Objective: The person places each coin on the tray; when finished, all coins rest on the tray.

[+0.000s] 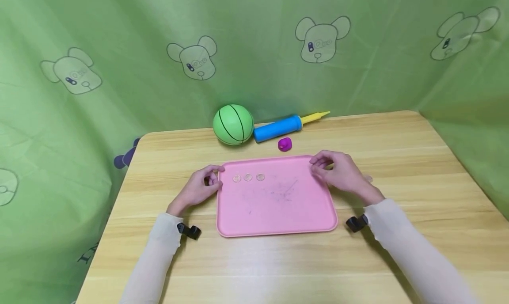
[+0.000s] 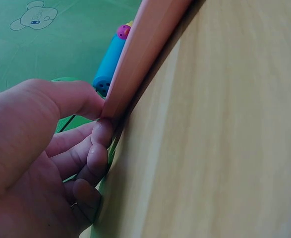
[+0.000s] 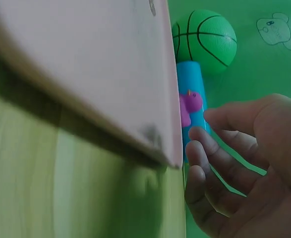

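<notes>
A pink tray (image 1: pixel 278 220) lies on the wooden table, with three small round coins (image 1: pixel 248 177) in a row near its upper left. My left hand (image 1: pixel 201 185) is at the tray's upper left edge. In the left wrist view, its thumb and forefinger tips meet at the tray's rim (image 2: pixel 116 101), pinching it, the other fingers curled below. My right hand (image 1: pixel 336 168) hovers at the upper right corner, fingers loosely bent. The right wrist view shows a gap between thumb (image 3: pixel 219 116) and forefinger, with nothing visible between them and the fingertips beside the tray's corner.
Behind the tray sit a green ball (image 1: pixel 233 125), a blue hand pump (image 1: pixel 278 128) with a yellow nozzle, and a small magenta rubber duck (image 1: pixel 284 144). A small round piece (image 1: pixel 368 178) lies partly behind the right wrist. A green printed curtain (image 1: pixel 258 52) surrounds the table.
</notes>
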`<action>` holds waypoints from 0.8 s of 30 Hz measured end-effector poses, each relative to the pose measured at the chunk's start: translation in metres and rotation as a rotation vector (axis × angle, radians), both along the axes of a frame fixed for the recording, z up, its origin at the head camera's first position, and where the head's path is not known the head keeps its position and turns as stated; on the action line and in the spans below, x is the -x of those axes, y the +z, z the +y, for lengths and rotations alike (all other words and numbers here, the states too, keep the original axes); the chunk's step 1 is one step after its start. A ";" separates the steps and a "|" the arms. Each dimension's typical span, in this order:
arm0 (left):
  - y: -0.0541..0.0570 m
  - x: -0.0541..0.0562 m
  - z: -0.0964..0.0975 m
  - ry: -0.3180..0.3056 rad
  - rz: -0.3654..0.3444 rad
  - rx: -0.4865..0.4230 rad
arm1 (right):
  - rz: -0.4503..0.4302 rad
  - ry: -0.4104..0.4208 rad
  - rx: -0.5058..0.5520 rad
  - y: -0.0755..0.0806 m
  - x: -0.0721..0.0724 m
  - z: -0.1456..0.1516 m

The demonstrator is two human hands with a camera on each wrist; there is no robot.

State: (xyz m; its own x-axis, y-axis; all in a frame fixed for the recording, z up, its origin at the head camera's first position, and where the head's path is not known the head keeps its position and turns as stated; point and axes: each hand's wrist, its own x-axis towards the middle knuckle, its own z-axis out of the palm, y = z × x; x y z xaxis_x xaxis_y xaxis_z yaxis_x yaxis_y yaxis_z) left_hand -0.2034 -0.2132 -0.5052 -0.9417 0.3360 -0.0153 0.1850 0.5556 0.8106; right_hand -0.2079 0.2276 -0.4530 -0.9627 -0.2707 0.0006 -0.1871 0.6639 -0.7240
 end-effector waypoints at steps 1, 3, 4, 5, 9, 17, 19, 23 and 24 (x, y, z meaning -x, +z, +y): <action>0.000 0.000 0.000 0.001 0.000 0.001 | 0.002 0.001 -0.006 0.000 0.000 0.002; 0.000 -0.001 0.000 0.003 -0.001 0.003 | 0.014 -0.001 -0.018 0.000 -0.001 0.007; 0.000 -0.001 0.000 0.005 -0.003 0.003 | 0.023 -0.005 -0.025 0.000 -0.002 0.010; 0.000 -0.001 0.000 0.006 -0.003 0.004 | 0.034 -0.009 -0.030 -0.001 -0.003 0.014; 0.001 -0.001 -0.001 0.003 0.004 0.008 | 0.067 -0.030 -0.041 -0.006 -0.005 0.027; 0.002 -0.001 -0.001 0.001 0.003 0.002 | 0.027 -0.086 -0.074 -0.009 -0.010 0.050; 0.001 -0.001 -0.001 -0.002 0.007 0.001 | 0.012 -0.099 -0.080 -0.009 -0.010 0.055; 0.002 -0.001 -0.001 -0.002 0.006 -0.002 | 0.002 -0.115 -0.087 -0.013 -0.011 0.063; 0.002 -0.001 -0.001 -0.002 0.008 -0.002 | 0.005 -0.115 -0.093 -0.014 -0.011 0.065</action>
State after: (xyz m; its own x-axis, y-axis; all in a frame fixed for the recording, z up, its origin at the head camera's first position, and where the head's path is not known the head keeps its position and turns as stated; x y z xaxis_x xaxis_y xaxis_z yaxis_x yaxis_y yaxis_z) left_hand -0.2021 -0.2144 -0.5030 -0.9412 0.3377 -0.0073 0.1924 0.5539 0.8100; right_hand -0.1972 0.2927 -0.4669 -0.9874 -0.1575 -0.0144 -0.1092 0.7451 -0.6580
